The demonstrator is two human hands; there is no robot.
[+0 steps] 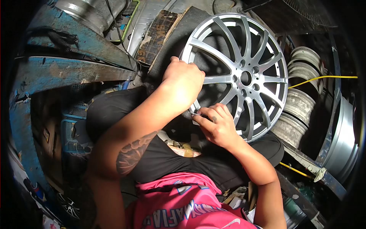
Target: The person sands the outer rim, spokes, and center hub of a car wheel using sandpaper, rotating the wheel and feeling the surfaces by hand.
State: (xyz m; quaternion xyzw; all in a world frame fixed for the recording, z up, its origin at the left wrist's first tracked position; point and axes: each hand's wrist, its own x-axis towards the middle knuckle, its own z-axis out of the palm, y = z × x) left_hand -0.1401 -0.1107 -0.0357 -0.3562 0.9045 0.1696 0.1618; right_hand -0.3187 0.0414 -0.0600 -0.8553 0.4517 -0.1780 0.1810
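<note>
A silver multi-spoke wheel rim [246,78] lies tilted over my lap, its face toward me. My left hand [183,82] is closed on the rim's left edge, beside the end of a spoke; its fingertips are mostly hidden. Below it, at the lower left edge of the rim, my right hand [218,124] pinches a small thin object [195,114] between thumb and fingers. The object is too small to identify. Dark padding [166,61] lies under and behind the wheel.
Blue metal frame bars [76,74] stand at the left, near my left arm. Several dusty rims [299,103] are stacked at the right, beside another silver rim [342,141]. A yellow cable [324,77] runs past them. A blue basket [72,135] sits low at the left.
</note>
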